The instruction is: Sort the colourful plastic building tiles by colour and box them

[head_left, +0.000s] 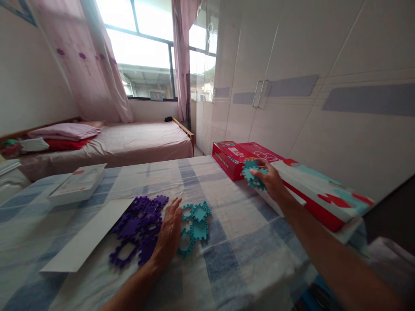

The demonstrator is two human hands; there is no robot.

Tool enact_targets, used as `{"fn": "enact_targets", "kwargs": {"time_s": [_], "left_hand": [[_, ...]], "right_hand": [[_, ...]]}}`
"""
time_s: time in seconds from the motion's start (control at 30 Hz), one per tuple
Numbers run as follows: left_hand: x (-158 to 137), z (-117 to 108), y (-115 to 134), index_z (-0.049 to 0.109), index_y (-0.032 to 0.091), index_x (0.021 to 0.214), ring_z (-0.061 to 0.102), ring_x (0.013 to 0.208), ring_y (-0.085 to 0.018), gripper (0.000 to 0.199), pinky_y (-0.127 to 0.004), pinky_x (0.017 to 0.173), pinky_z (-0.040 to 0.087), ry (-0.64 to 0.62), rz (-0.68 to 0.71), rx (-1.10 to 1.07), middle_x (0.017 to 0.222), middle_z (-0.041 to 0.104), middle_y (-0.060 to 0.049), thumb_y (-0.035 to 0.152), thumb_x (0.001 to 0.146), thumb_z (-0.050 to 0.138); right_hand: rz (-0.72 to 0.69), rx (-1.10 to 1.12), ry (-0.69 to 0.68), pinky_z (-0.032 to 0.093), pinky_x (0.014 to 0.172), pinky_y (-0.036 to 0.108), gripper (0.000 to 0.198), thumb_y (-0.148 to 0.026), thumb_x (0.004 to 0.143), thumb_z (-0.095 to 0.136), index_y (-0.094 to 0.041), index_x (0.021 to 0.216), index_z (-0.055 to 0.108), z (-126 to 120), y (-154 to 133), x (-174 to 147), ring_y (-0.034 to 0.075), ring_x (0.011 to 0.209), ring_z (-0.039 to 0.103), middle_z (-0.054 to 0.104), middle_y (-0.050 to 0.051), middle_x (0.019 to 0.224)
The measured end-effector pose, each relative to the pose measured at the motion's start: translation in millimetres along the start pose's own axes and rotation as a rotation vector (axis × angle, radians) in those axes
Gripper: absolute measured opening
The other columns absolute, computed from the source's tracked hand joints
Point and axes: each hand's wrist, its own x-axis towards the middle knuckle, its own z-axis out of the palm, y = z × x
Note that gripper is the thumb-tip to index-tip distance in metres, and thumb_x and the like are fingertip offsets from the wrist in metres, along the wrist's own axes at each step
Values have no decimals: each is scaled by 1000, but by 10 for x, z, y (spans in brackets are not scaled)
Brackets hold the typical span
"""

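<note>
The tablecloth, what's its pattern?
The tablecloth has blue and white checks, shown best in the head view.

- Daylight is pouring through the window (145, 52), which is blowing out to white;
- the wardrobe (292, 52) is lying in grey shade, its glossy end throwing back window glare;
- the worktop (233, 285) is catching dim, soft light;
- purple pieces (129, 226) and turquoise pieces (199, 229) are showing readable edges;
- the lower right corner is sinking into darkness, pale cloth (391, 259) looking soft;
- wide-angle distortion is stretching the borders
</note>
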Motion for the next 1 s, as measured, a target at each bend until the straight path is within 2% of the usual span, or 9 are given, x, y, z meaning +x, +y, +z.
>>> {"fn": "enact_targets", "kwargs": {"time_s": [0.1, 0.2, 0.33, 0.47, 0.63, 0.77, 0.83, 0.9, 1.0], "left_hand": [[3, 5, 0, 48, 20, 127, 31, 133, -21, 50, -45, 113, 19, 11, 0, 1, 140, 42, -9, 49, 93, 27], [5, 1, 13, 48, 18, 127, 31, 134, -22, 52, -46, 113, 19, 0, 2, 17, 140, 42, -10, 50, 92, 25], [7, -10, 10, 48, 16, 127, 30, 134, -22, 54, -46, 113, 19, -15, 0, 37, 140, 41, -11, 50, 92, 25], [2, -13, -1, 49, 18, 126, 30, 134, -22, 52, -46, 113, 18, -12, -11, 20, 140, 41, -10, 50, 92, 26], [1, -4, -3, 51, 19, 124, 31, 134, -21, 50, -46, 113, 19, -8, 0, 16, 139, 43, -8, 49, 92, 27], [-6, 2, 20, 50, 17, 125, 34, 132, -21, 52, -43, 113, 20, -6, -5, 12, 138, 44, -10, 50, 92, 26], [-13, -2, 43, 49, 15, 126, 35, 131, -21, 54, -42, 112, 22, -18, -6, 14, 137, 44, -12, 49, 92, 24], [-20, -9, 67, 48, 14, 127, 36, 130, -21, 55, -42, 112, 23, -32, -9, 12, 136, 45, -12, 49, 93, 23], [-29, -22, 95, 47, 15, 128, 37, 130, -22, 53, -43, 111, 24, -37, -31, -3, 136, 46, -12, 48, 93, 25]], "right_hand": [[-72, -280, 154, 52, 67, 33, 69, -42, 58, 68, -19, 120, 52, -541, 139, 204, 17, 78, 60, 57, 8, 107], [-101, -591, 175, 49, 78, 38, 66, -41, 58, 66, -18, 118, 55, -802, 306, 289, 22, 86, 60, 61, 9, 102], [-101, -761, 98, 48, 83, 39, 62, -39, 60, 64, -18, 117, 56, -796, 400, 254, 23, 90, 62, 64, 9, 101], [-63, -685, 76, 50, 81, 37, 52, -43, 70, 57, -16, 114, 58, -780, 417, 213, 22, 88, 64, 68, 10, 98], [-82, -692, 74, 49, 85, 39, 33, -34, 74, 50, -18, 99, 65, -885, 394, 115, 23, 90, 65, 69, 9, 99], [-136, -670, 84, 48, 89, 39, 32, -33, 77, 49, -18, 101, 65, -683, 256, -112, 23, 95, 63, 67, 9, 104], [-159, -561, -75, 48, 88, 38, 38, -39, 79, 52, -18, 110, 61, -425, 168, -284, 23, 101, 61, 64, 10, 112], [-195, -478, -355, 46, 93, 39, 52, -45, 78, 56, -20, 124, 52, -95, 85, -483, 24, 112, 55, 56, 10, 125], [-242, -508, -744, 29, 107, 45, 79, -53, 72, 62, -21, 139, 34, 447, 0, -775, 25, 132, 34, 36, 12, 143]]}}
